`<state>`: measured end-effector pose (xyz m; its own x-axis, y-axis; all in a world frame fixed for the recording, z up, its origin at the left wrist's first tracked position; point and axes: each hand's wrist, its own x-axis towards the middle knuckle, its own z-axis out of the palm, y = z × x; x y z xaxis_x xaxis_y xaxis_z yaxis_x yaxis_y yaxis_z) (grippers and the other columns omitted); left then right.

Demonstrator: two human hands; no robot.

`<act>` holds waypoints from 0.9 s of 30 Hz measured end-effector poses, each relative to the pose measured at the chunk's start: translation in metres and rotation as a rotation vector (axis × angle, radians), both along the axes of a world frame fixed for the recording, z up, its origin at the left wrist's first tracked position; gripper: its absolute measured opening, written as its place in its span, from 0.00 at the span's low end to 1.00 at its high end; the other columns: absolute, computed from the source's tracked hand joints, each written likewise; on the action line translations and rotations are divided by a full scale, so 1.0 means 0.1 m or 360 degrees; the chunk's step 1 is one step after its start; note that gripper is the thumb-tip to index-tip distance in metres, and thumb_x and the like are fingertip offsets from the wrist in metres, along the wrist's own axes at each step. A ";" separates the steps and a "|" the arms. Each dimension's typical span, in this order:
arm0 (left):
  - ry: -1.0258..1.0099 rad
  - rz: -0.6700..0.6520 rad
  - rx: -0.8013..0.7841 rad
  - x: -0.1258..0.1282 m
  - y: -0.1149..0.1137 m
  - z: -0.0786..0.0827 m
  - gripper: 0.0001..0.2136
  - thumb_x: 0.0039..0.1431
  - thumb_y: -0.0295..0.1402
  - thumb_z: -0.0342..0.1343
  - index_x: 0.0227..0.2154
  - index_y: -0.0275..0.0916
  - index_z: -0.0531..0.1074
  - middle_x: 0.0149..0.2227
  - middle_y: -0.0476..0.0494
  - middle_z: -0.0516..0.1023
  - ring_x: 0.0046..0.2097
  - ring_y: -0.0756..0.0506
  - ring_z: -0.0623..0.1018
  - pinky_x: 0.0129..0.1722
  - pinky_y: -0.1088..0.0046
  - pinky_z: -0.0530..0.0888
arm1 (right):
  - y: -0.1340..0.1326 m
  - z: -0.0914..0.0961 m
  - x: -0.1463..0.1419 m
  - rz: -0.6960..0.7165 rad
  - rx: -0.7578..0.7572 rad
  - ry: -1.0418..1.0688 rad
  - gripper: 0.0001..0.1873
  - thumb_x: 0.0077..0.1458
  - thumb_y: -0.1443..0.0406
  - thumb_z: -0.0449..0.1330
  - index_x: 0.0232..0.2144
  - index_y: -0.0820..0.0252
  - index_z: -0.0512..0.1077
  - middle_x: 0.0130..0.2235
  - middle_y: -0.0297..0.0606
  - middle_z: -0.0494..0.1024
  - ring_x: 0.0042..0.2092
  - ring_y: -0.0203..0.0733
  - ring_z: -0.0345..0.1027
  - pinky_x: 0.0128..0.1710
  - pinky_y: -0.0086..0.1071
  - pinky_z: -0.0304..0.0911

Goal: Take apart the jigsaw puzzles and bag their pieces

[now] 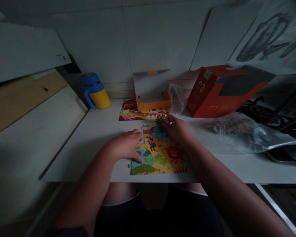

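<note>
A partly joined jigsaw puzzle (160, 151) with a yellow ground, a blue elephant, a red lion and a green crocodile lies near the table's front edge. Along its left side rests my left hand (128, 144), thumb and fingers spread apart against the border pieces. My right hand (179, 130) is at the upper right of the puzzle, fingers closed on a puzzle piece (160, 121) with green and zebra stripes. That piece sits at the puzzle's top edge; my fingers partly cover it, and whether it is joined there I cannot tell.
Behind the puzzle, an open orange box (153, 106) stands on a farm-picture sheet (127, 115). A blue and yellow flask (98, 95) is at back left. On the right are a large red box (204, 95), a clear plastic bag (236, 128) and dark items.
</note>
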<state>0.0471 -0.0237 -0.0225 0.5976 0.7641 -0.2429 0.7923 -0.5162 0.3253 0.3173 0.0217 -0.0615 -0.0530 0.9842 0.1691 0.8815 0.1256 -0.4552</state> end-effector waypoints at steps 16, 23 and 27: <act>-0.0019 -0.0028 0.0182 0.09 -0.57 0.00 0.39 0.47 0.45 0.77 0.60 0.41 0.68 0.67 0.34 0.68 0.67 0.30 0.68 0.67 0.55 0.67 | 0.03 0.04 0.22 -0.0227 0.0226 0.0159 0.13 0.65 0.56 0.62 0.48 0.55 0.77 0.42 0.44 0.85 0.39 0.49 0.77 0.34 0.34 0.57; -0.0188 -0.0025 0.0191 0.13 -0.41 -0.07 0.41 0.49 0.44 0.75 0.64 0.41 0.66 0.66 0.34 0.69 0.67 0.32 0.68 0.68 0.55 0.66 | 0.05 0.04 0.26 -0.0243 0.0309 0.0258 0.14 0.64 0.57 0.63 0.49 0.56 0.77 0.43 0.45 0.85 0.40 0.51 0.77 0.36 0.35 0.60; -0.0288 -0.0010 0.0188 0.09 -0.18 -0.16 0.45 0.46 0.48 0.76 0.66 0.40 0.66 0.66 0.33 0.68 0.67 0.33 0.69 0.69 0.56 0.65 | 0.05 0.03 0.24 -0.0212 0.0332 0.0348 0.15 0.63 0.57 0.62 0.48 0.57 0.78 0.40 0.45 0.85 0.36 0.49 0.75 0.35 0.35 0.61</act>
<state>0.0566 -0.0416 -0.0384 0.6279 0.7772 -0.0404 0.7233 -0.5636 0.3988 0.3415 0.0266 -0.0587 0.1335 0.9230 0.3610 0.7808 0.1264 -0.6119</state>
